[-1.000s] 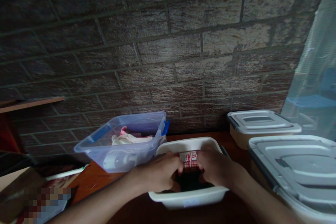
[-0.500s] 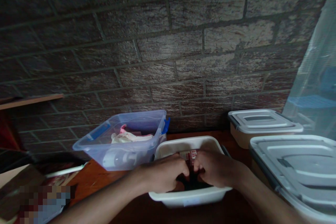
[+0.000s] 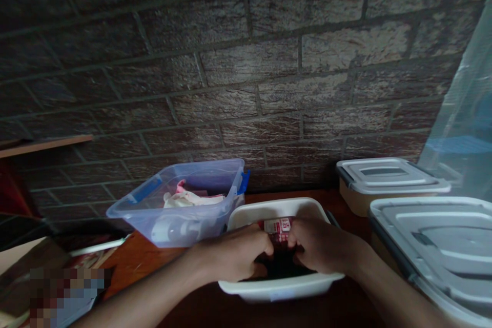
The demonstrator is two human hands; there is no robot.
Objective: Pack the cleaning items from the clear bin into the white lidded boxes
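Note:
A white plastic bin (image 3: 279, 292) stands on the wooden table right in front of me, and both my hands reach down into it. Between them shows a red packet (image 3: 280, 228) with a white-and-red printed label. My left hand (image 3: 246, 252) has its fingers curled at the packet's left end. At the right end, my right hand (image 3: 319, 246) is closed on it as well, thumb and finger bent inward. The lower part of the packet and the dark inside of the bin are mostly hidden by my hands and shadow.
Left of the bin is a clear bluish tub (image 3: 172, 213) holding white and pink cloth and a bottle. Two lidded boxes, a smaller box (image 3: 392, 174) and a larger box (image 3: 442, 241), stand at right. A brick wall (image 3: 238, 87) rises behind the table (image 3: 132, 261).
More of the red packet and its label shows between my hands, which have moved slightly apart. The view has shifted a little.

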